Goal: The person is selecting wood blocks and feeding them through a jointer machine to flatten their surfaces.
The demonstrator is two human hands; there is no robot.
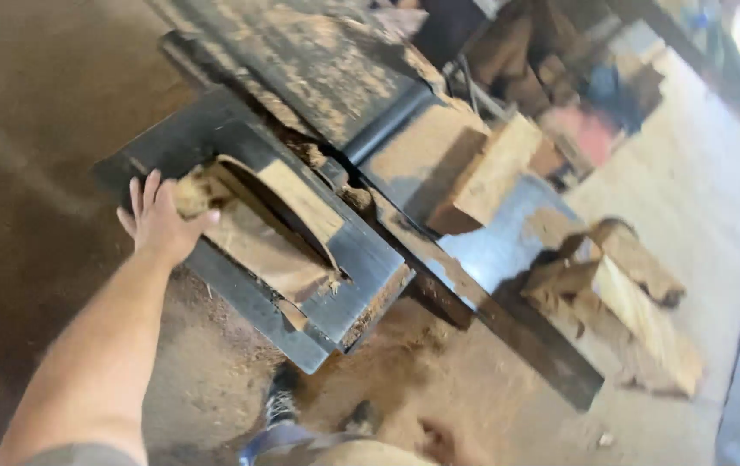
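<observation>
Gripping the near end of a rough wood slab [271,229], the left hand [160,223] had its fingers spread and thumb hooked over the piece, which lay on the dark metal tabletop [370,259] near its left edge. The right hand was out of view. By the look of it, the step in hand was feeding or steadying the slab, and the next move would call for firm, even pressure. Beyond the tabletop's far edge sat a cut block [491,173] and more offcuts [637,302]. Sawdust covered the floor [404,371].
</observation>
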